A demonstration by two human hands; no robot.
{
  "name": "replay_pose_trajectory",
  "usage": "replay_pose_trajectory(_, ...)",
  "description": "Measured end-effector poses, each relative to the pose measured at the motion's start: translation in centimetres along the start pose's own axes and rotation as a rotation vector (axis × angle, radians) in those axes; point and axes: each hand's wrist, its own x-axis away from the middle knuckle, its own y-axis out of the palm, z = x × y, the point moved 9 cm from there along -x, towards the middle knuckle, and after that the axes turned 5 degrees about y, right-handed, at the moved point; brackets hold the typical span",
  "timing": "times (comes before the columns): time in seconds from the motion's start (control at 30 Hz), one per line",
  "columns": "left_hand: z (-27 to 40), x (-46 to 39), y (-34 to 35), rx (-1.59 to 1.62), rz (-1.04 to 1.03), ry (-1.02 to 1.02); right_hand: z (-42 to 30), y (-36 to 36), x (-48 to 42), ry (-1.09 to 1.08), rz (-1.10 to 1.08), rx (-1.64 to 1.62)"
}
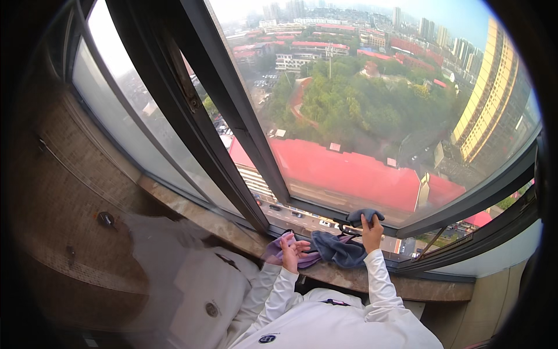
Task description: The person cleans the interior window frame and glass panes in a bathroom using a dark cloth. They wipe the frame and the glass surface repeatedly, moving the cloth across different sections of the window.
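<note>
My right hand (372, 234) pinches a folded blue-grey cloth (365, 215) against the bottom rail of the tilted-out window sash (301, 205). Below it, a larger crumpled blue-grey cloth (339, 249) lies over the sill's inner edge; whether the two are one piece I cannot tell. My left hand (293, 255) hovers with fingers apart beside a purple cloth (310, 260), which is partly behind it. Dark window hardware (346, 227), perhaps the handle, shows between the cloths and the sash.
A brown stone sill (333, 275) runs in front of me. To the left stands a dark mullion (192, 113) and a glass pane (144, 144) reflecting me. A metal stay arm (430, 244) links sash and frame (471, 237) at right. Through the gap, a street (287, 216) lies far below.
</note>
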Motion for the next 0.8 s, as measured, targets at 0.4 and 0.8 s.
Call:
replay_pose_trajectory(0.4,1.5,1.7,1.0,0.13,0.064,0.114,-11.2,-12.3,-1.7,-0.155,0.269,-0.226)
replay_pose_trajectory(0.8,1.4,2.9,0.5,0.202,0.151,0.205,-27.8,4.6,-2.0,-0.475,-0.134,-0.224)
